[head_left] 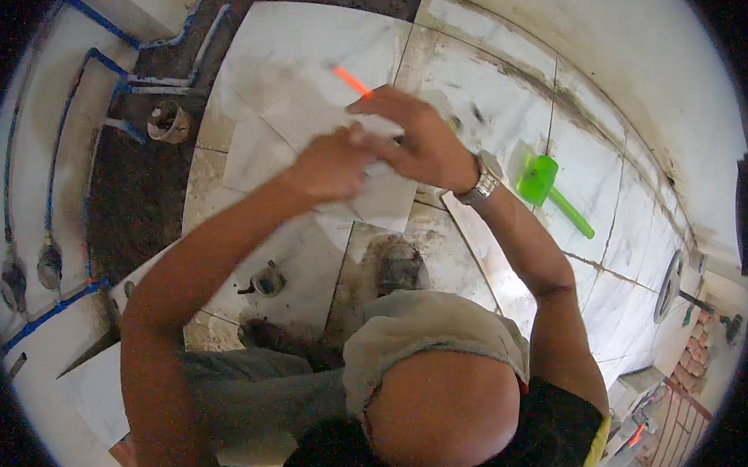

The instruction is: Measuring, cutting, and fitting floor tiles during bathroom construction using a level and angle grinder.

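Observation:
My right hand (416, 145), with a metal watch at its wrist, grips a slim orange stick (354, 81) over pale marbled tile pieces (262, 97). My left hand (339, 165) is raised against the right fingers, blurred; what it holds, if anything, is unclear. A green mallet (538, 180) lies on the marbled tiles to the right. A small dark-stained metal item (268, 278) sits on a tile below my left hand. A dirty dark patch (398, 261) marks the tile beneath both hands.
At the left, blue and white pipes (204, 46) run along a dark recess beside a dirty bucket (169, 121). A pale wall (649, 84) borders the tiles at right. A round item (668, 285) and stacked reddish bricks (697, 346) are farther right. Grey cloth (430, 314) shows low centre.

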Action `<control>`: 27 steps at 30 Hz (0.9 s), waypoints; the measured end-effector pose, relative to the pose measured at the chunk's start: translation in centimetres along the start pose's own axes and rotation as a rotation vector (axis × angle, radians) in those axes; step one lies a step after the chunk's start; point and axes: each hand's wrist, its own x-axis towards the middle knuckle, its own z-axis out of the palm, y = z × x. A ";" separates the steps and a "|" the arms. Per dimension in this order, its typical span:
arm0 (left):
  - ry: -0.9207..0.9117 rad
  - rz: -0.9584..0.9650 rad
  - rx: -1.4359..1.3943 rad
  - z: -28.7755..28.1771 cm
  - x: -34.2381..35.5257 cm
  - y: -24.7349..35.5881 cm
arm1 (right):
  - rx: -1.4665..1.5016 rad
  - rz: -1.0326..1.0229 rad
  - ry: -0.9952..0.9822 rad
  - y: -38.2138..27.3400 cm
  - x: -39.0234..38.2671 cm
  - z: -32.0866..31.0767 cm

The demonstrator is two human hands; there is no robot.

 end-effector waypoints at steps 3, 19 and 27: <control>0.332 0.490 0.691 15.6 4.4 -2.8 | 0.137 -0.045 -0.269 -1.0 3.6 3.1; 0.500 0.360 -0.190 -0.5 7.6 11.2 | -0.625 0.333 -0.686 -0.1 5.6 -0.3; 0.158 0.190 -0.181 2.2 -9.0 -2.1 | -0.914 0.263 -0.360 20.7 -18.5 -26.9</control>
